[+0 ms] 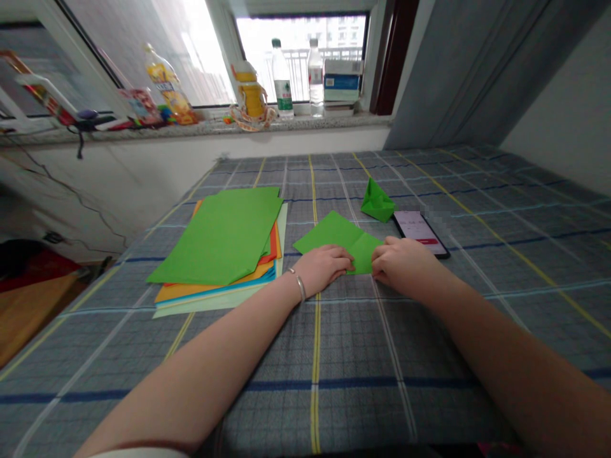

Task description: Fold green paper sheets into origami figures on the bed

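Observation:
A sheet of green paper (334, 234) with crease lines lies on the checked cloth in front of me. My left hand (327, 266) rests on its near left edge, fingers lying on the paper, a silver bangle at the wrist. At the paper's right corner, my right hand (398, 262) is closed, with fingertips pinching the edge; that corner is partly hidden behind the fingers. Just beyond stands a folded green paper shape (377, 201) with a pointed top. A phone (420, 233) with a lit screen lies past my right hand.
To the left is a stack of coloured paper (229, 235), green on top, with orange, blue and pale green edges showing. Along the windowsill (329, 122) stand a yellow cup (251, 95), a juice bottle (169, 86), two clear bottles and boxes (342, 83). A grey curtain (453, 70) hangs at right.

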{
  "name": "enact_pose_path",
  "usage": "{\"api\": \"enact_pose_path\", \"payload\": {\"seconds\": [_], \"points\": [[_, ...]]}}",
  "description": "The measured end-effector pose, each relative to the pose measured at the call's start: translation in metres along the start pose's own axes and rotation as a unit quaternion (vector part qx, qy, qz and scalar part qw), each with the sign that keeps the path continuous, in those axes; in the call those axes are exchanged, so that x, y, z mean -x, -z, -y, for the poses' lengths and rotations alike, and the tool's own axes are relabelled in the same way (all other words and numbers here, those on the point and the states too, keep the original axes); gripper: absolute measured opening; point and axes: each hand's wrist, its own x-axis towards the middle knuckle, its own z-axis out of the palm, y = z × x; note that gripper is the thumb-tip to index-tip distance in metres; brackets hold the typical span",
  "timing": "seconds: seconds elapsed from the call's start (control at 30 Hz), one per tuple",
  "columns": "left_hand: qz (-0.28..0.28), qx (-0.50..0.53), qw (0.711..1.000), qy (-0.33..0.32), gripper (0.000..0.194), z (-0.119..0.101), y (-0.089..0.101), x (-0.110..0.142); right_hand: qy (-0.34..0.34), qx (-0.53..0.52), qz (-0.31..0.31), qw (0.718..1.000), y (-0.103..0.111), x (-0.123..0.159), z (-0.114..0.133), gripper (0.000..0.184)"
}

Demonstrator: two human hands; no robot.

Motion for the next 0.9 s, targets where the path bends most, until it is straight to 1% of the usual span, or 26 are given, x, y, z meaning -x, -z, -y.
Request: {"api": "enact_pose_path", "payload": {"seconds": [0.3, 0.57, 0.67, 0.77, 0.83, 0.9], "points": [[-0.004, -0.005, 1.0, -0.013, 0.023, 0.002, -0.001, 0.0, -0.092, 0.029, 0.021, 0.995, -0.007, 0.004, -0.008, 0.024], [-0.01, -0.009, 1.0, -0.021, 0.024, 0.0, 0.0, 0.0, -0.162, 0.032, 0.062, 0.984, -0.002, 0.008, -0.014, 0.02], [-0.011, -0.036, 0.999, -0.039, 0.029, -0.003, 0.001, 0.0, -0.156, 0.015, 0.065, 0.986, -0.002, 0.01, -0.017, 0.016], [0.0, -0.07, 0.996, -0.055, 0.034, -0.006, 0.001, 0.0, -0.135, 0.003, 0.047, 0.99, -0.003, 0.01, -0.019, 0.016], [0.008, -0.079, 0.995, -0.056, 0.034, -0.006, 0.001, 0.0, -0.118, -0.004, 0.02, 0.993, -0.006, 0.007, -0.017, 0.024], [0.013, -0.08, 0.995, -0.053, 0.032, -0.005, 0.0, 0.0, -0.086, -0.021, -0.017, 0.996, -0.01, 0.003, -0.014, 0.027]]}}
